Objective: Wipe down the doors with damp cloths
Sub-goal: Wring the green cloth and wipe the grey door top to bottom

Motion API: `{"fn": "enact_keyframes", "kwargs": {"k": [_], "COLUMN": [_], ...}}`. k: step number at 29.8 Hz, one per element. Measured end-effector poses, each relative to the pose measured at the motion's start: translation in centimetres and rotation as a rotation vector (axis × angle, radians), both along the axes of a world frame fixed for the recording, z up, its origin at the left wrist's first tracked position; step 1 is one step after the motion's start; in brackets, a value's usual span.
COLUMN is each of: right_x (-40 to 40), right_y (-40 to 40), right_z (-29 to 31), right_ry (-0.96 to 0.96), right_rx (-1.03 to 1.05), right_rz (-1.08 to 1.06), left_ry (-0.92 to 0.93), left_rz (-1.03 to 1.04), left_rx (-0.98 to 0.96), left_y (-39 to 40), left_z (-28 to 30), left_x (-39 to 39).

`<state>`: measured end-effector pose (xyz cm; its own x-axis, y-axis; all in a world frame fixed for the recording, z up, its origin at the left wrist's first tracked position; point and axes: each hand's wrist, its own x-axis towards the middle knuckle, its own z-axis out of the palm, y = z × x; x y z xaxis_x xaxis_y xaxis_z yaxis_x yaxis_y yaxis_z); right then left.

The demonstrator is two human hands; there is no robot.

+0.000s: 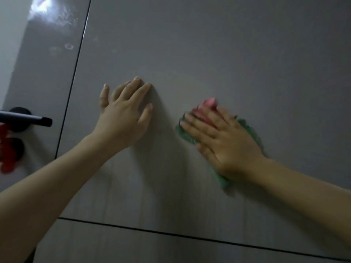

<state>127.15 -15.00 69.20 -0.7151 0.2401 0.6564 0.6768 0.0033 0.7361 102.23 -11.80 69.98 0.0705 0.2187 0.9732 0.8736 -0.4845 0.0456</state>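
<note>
Dim, perhaps motion-blurred; upper-left glare.

No legible text, label, brand, number or sign on any surface.

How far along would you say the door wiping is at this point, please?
Done: faint streaks low on the door suggest earlier passes. In hand: the right hand presses the green and pink cloth flat on the panel; the left hand braces bare. Left: smudges near the handle.
</note>
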Motion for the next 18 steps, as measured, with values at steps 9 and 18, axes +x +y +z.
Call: {"fn": "enact_keyframes", "kwargs": {"k": [9, 18], "right_x": [-0.7, -1.8], "right_y": [0.0, 0.3], "right_z": [4.6, 3.8], "right_ry": [0.461, 0.023], "right_rx": [0.161, -0.008], "right_rz": [0.02, -0.013], "left_ry": [0.006, 0.082], "left_rz": [0.073, 0.067], "left_rx": [-0.01, -0.022], "left_y": [0.6, -0.6], "left_z": [-1.5, -0.9], "left_x": [-1.0, -3.8]}}
